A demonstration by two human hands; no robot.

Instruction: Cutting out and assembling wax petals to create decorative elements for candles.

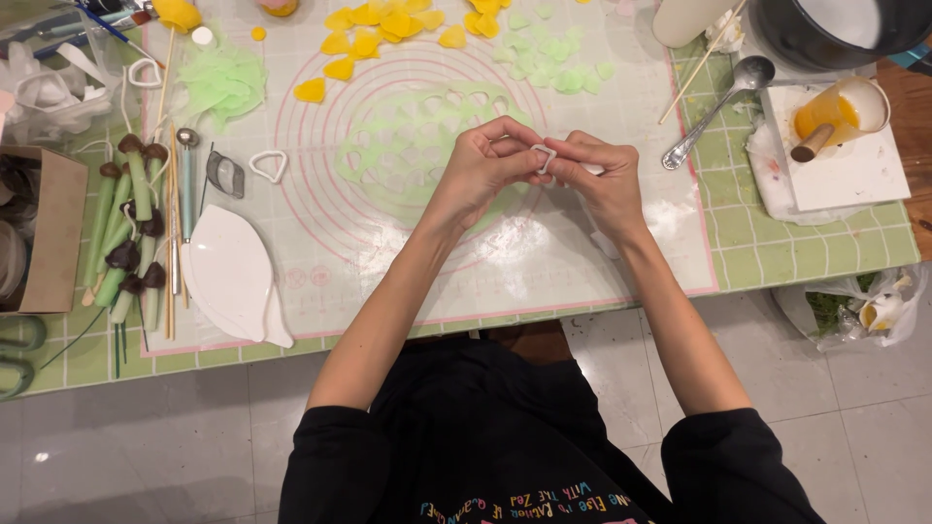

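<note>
Just above the middle of the frame, both hands meet over a white mat (pixel 582 243) printed with pink rings, and between them they pinch a small white heart-shaped cutter (pixel 543 158). The left hand (pixel 481 165) has its fingers curled in tightly, with the fingertips closed on the cutter's left side; the right hand (pixel 604 180) is likewise curled, its thumb and forefinger pressed to the cutter's right side, so neither hand is open. The cutter is held slightly above the mat, over a thin sheet of pale green paste (pixel 408 146) that is full of heart-shaped holes. Along the top of the frame lie yellow cut-out petals (pixel 379 29) and, just to their right, pale green cut-out petals (pixel 549 58). Left of the green sheet, two more cutters rest on the mat: a white one (pixel 269 165) and a darker one (pixel 225 175) beside it. Lower left sits a white leaf-shaped mould (pixel 228 277), and further left a row of green stems with brown tips (pixel 126 233) next to a cardboard box (pixel 53 233). In the upper right, a metal spoon (pixel 714 107) lies on the green checked tablecloth (pixel 806 243), near a cup of yellow liquid (pixel 840 107) standing on a white board.
</note>
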